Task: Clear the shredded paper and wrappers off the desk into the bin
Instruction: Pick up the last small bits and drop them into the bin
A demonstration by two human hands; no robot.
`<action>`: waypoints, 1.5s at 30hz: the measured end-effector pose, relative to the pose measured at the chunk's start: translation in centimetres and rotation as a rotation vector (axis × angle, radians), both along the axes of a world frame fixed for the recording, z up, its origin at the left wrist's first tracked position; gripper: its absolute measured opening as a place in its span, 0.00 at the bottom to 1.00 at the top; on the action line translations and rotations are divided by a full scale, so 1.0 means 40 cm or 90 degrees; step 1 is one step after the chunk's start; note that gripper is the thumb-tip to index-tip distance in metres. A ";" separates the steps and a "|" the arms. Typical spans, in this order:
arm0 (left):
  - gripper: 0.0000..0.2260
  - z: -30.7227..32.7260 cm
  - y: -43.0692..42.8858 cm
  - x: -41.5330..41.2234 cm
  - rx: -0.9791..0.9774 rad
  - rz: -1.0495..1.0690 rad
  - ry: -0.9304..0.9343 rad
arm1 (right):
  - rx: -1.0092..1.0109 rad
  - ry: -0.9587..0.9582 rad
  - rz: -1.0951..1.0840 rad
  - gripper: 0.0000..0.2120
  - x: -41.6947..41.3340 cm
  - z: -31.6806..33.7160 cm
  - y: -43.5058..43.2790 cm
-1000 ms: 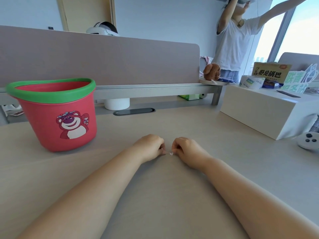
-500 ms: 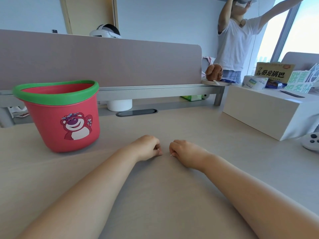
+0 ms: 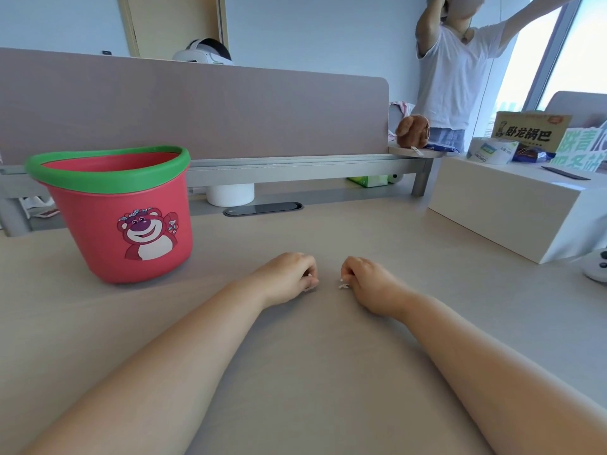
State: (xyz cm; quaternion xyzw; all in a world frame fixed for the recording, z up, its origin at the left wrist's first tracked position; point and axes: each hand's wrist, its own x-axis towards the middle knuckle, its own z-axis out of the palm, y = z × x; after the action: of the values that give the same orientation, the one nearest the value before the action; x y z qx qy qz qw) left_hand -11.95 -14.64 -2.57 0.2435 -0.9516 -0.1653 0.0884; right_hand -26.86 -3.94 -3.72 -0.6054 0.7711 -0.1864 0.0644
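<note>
The red bin (image 3: 108, 211) with a green rim and a bear picture stands on the desk at the left. My left hand (image 3: 289, 277) rests on the desk's middle, fingers curled, with a tiny white speck of paper pinched at its fingertips. A short gap to its right is my right hand (image 3: 371, 284), also curled, its fingertips pinching a small white paper scrap (image 3: 344, 285) that touches the desk. The bin is about a hand's width left of my left hand.
A white box (image 3: 512, 208) with snack packets on top sits at the right, and a white controller (image 3: 596, 267) lies by it. A grey partition (image 3: 197, 110) runs along the back. A person in a white shirt (image 3: 456, 70) stands behind it.
My hands have drawn apart. One second ago they met on one scrap between them; now each fingertip shows a white bit. The view shifted slightly.
</note>
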 end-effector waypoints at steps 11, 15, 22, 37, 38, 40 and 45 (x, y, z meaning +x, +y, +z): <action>0.04 0.002 0.037 -0.043 -0.017 -0.002 0.050 | -0.071 -0.080 -0.033 0.05 -0.026 0.018 0.025; 0.05 0.026 0.014 -0.029 -0.046 0.039 0.030 | -0.068 -0.096 -0.026 0.06 -0.011 0.010 0.017; 0.08 0.021 0.011 -0.022 -0.044 0.065 -0.010 | -0.024 -0.016 -0.032 0.07 -0.007 0.012 0.006; 0.11 -0.023 0.036 -0.042 -0.091 0.052 -0.074 | -0.079 -0.074 -0.107 0.06 -0.048 0.010 0.031; 0.11 -0.020 0.034 -0.036 -0.078 0.055 -0.054 | -0.111 -0.101 -0.118 0.05 -0.053 0.014 0.034; 0.09 -0.008 0.030 -0.024 -0.059 0.072 -0.009 | -0.162 -0.162 -0.134 0.05 -0.054 0.031 0.041; 0.07 0.110 0.015 0.007 -0.104 0.106 0.160 | -0.215 -0.184 -0.075 0.05 0.010 0.119 0.010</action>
State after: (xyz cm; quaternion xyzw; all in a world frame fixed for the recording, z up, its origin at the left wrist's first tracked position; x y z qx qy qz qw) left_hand -11.69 -14.03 1.82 0.2909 -0.9198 -0.1086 0.2399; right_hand -26.44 -3.55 1.05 -0.5285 0.7458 -0.4011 0.0608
